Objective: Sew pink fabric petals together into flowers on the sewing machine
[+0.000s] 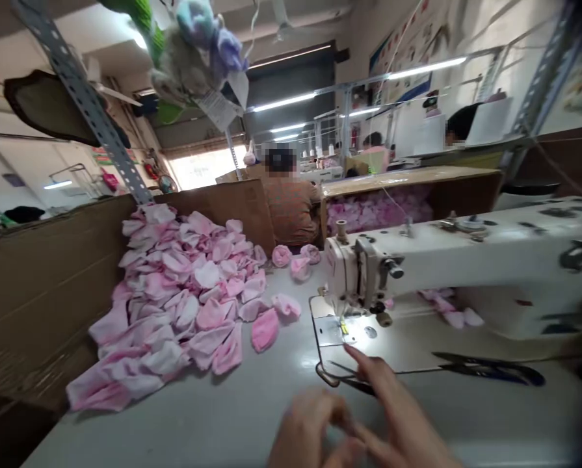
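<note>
Left grip: curled; I can't tell on what.
Right grip: forefinger stretched near sewing machine; openness, hold unclear to me.
Pink fabric pieces: heaped toward desk's left edge.

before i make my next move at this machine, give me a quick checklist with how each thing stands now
1. Right hand well clear of the metal needle plate: not ok, a fingertip appears right by its near edge.
2. Needle area lit: ok, the light falls on it.
3. Pile of pink pieces off the plate: ok, it lies to the left.
4. Scissors off the plate: ok, they lie to the right.
5. Dark blade clear of the fingers: cannot tell, the right hand partly hides it.
6. Piece held by the left hand: cannot tell, too blurred.
</note>
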The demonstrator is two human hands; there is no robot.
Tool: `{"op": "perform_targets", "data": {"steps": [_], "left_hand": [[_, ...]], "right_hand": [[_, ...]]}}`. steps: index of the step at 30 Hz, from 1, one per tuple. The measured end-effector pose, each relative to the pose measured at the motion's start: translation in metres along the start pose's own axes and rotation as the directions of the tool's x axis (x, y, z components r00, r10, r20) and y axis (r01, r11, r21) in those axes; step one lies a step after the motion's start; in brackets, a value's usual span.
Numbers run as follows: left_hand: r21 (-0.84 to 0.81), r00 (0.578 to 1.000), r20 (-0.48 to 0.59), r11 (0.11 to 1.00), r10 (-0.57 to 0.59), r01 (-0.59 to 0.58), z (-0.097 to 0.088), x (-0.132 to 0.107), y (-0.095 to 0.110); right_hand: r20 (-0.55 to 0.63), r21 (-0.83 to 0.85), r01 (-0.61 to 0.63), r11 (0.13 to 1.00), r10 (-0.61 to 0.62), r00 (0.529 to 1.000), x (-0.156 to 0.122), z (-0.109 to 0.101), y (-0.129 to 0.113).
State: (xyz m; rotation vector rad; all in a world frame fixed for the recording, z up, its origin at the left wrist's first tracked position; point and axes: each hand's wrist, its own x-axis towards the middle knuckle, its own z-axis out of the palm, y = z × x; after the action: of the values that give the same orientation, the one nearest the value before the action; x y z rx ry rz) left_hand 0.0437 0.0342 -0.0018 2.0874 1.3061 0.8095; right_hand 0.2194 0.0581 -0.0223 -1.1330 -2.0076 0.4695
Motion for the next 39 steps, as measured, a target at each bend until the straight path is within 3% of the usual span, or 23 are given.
{"op": "perform_targets", "data": {"steps": [1, 3, 4, 6, 9, 12, 15, 18, 21, 23, 25, 27, 30, 32, 35, 37, 39], "left_hand": [[0.152, 0.998, -0.052, 0.988, 0.021, -0.013, -0.015, 0.008, -0.007], [0.414, 0.976, -0.216, 0.907, 0.019, 0.074, -0.044, 0.029, -0.024], [0.484, 0.972, -0.236, 0.869, 0.019, 0.101, -0.056, 0.041, -0.033], [0.504, 0.967, -0.252, 0.859, 0.043, 0.093, -0.073, 0.067, -0.051], [0.456, 0.968, -0.245, 0.888, 0.062, 0.059, -0.08, 0.105, -0.073], [0.341, 0.962, -0.262, 0.94, 0.071, 0.023, -0.08, 0.122, -0.076], [0.176, 0.95, -0.302, 0.984, 0.076, -0.023, -0.075, 0.109, -0.059], [-0.07, 0.964, -0.259, 0.994, 0.061, -0.082, -0.057, 0.078, -0.036], [-0.586, 0.986, -0.149, 0.81, -0.081, -0.022, -0.032, 0.048, -0.02], [-0.697, 0.986, -0.075, 0.715, -0.149, 0.055, -0.023, 0.033, -0.015], [-0.712, 0.981, -0.073, 0.698, -0.18, 0.075, -0.022, 0.024, -0.012], [-0.708, 0.984, -0.089, 0.705, -0.157, 0.048, -0.025, 0.018, -0.008], [-0.538, 0.99, -0.114, 0.843, -0.081, 0.008, -0.026, 0.016, 0.0], [-0.332, 0.975, -0.218, 0.943, -0.049, -0.027, -0.022, 0.019, 0.004], [-0.113, 0.913, -0.407, 0.991, 0.021, -0.074, -0.019, 0.025, 0.007], [-0.039, 0.897, -0.436, 0.995, 0.068, -0.094, -0.02, 0.026, 0.012], [-0.019, 0.91, -0.402, 0.993, 0.099, -0.117, -0.019, 0.022, 0.019]], "right_hand": [[-0.001, -0.105, 0.003, 0.994, -0.003, 1.0, 0.0, -0.004, 0.012], [-0.011, -0.287, 0.024, 0.958, -0.028, 1.0, -0.001, -0.006, 0.031], [0.006, -0.341, 0.059, 0.938, -0.061, 0.998, -0.001, -0.005, 0.037], [0.05, -0.376, 0.135, 0.917, -0.125, 0.991, 0.002, 0.0, 0.038], [0.191, -0.276, 0.208, 0.938, -0.159, 0.969, 0.011, 0.007, 0.021], [0.271, -0.114, 0.118, 0.986, -0.083, 0.959, 0.022, 0.005, 0.006], [0.273, 0.136, -0.091, 0.987, 0.051, 0.961, 0.029, 0.001, 0.004], [0.265, 0.457, -0.335, 0.824, 0.233, 0.936, 0.034, 0.003, -0.001], [0.273, 0.689, -0.416, 0.593, 0.32, 0.907, 0.04, 0.008, -0.013], [0.265, 0.746, -0.409, 0.525, 0.328, 0.907, 0.042, 0.009, -0.019], [0.224, 0.736, -0.386, 0.556, 0.339, 0.914, 0.044, 0.007, -0.021], [0.172, 0.678, -0.349, 0.647, 0.321, 0.931, 0.044, 0.004, -0.021], [0.155, 0.598, -0.3, 0.743, 0.259, 0.953, 0.042, 0.002, -0.021], [0.169, 0.594, -0.295, 0.748, 0.243, 0.955, 0.039, 0.002, -0.023], [0.199, 0.612, -0.323, 0.722, 0.255, 0.946, 0.033, 0.001, -0.023], [0.246, 0.626, -0.35, 0.697, 0.249, 0.937, 0.03, -0.002, -0.021], [0.257, 0.629, -0.36, 0.69, 0.252, 0.933, 0.027, -0.006, -0.019]]}}
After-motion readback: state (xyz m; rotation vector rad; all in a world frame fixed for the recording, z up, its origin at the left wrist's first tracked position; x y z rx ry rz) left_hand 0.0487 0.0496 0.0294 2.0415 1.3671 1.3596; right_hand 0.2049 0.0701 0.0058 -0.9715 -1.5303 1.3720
